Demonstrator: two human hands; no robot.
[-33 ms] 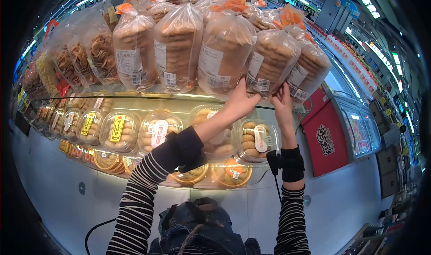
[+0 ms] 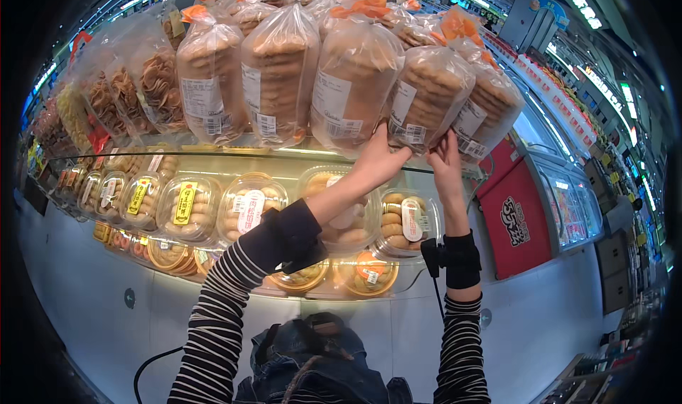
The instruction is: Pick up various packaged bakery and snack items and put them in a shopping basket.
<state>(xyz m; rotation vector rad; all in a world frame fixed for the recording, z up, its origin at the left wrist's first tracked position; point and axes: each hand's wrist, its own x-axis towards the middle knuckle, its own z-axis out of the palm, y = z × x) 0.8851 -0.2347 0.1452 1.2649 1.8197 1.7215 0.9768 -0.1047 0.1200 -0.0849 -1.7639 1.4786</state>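
A clear plastic bag of stacked round flat cakes (image 2: 442,77), closed with an orange tie at its top, stands tilted at the right of the front row on the upper shelf. My left hand (image 2: 379,161) grips its lower left corner, fingers partly hidden behind the bag. On its lower right corner, my right hand (image 2: 446,168) has its fingertips pressed into the plastic, close against the neighbouring bag (image 2: 489,102). Just left of my left hand is another bag of cakes (image 2: 359,73) with a white label.
Below the glass shelf edge (image 2: 234,153) sit clear tubs of cookies (image 2: 186,208) and round orange-rimmed boxes (image 2: 366,272). Bags of thin crisps (image 2: 156,84) stand at the left. A red panel (image 2: 511,219) and a glass-fronted freezer (image 2: 565,205) are to the right.
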